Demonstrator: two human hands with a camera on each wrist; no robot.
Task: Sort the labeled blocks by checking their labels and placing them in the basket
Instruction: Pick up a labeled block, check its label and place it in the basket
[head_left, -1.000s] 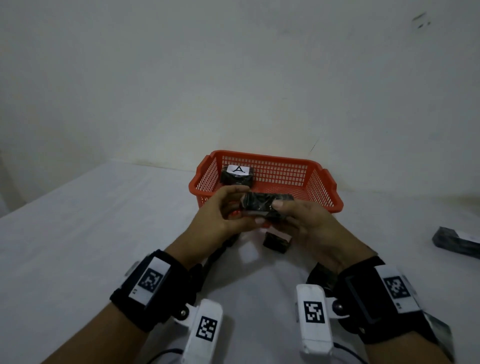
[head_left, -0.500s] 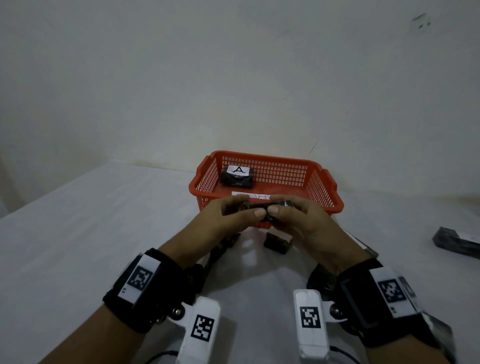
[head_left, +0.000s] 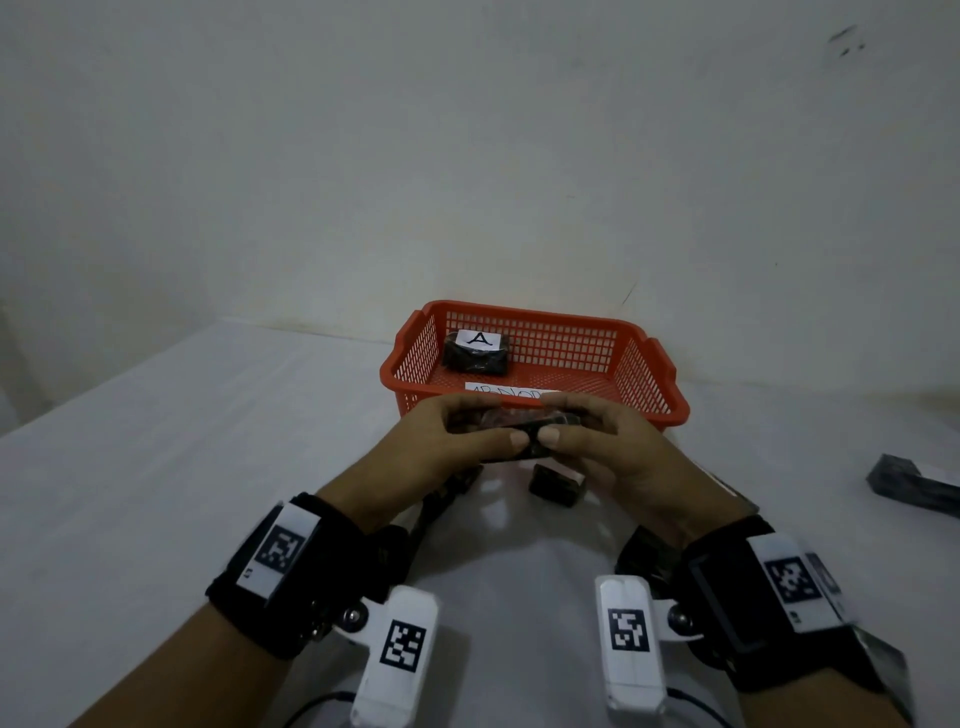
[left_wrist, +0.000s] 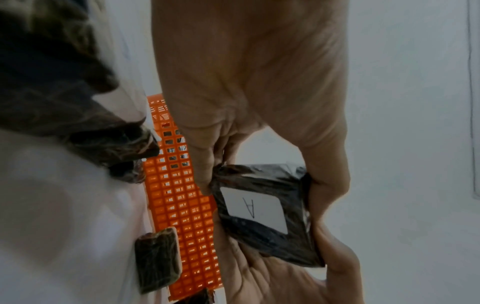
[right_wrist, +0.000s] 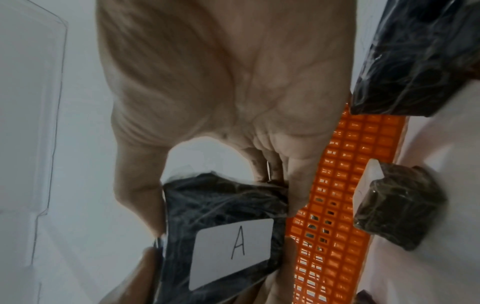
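Observation:
I hold a black wrapped block (head_left: 511, 422) in both hands, just in front of the orange basket's (head_left: 519, 307) near wall. My left hand (head_left: 470, 431) grips its left end and my right hand (head_left: 592, 431) its right end, thumbs nearly meeting on the near side. The block's white label with the letter A (left_wrist: 255, 207) faces down and shows in both wrist views; in the right wrist view this label (right_wrist: 233, 253) lies below my right hand's fingers (right_wrist: 296, 191). Another black block labelled A (head_left: 475, 353) lies in the basket's back left corner.
A paper strip with writing (head_left: 511, 391) lies on the basket floor. A small dark block (head_left: 556, 486) sits on the white table under my hands, and a long dark one (head_left: 441, 504) lies below my left hand. One more block (head_left: 914, 483) lies far right. The wall stands close behind the basket.
The block in my hands has been tipped from showing its broad face to lying flat, edge toward me. Both hands have risen slightly toward the basket.

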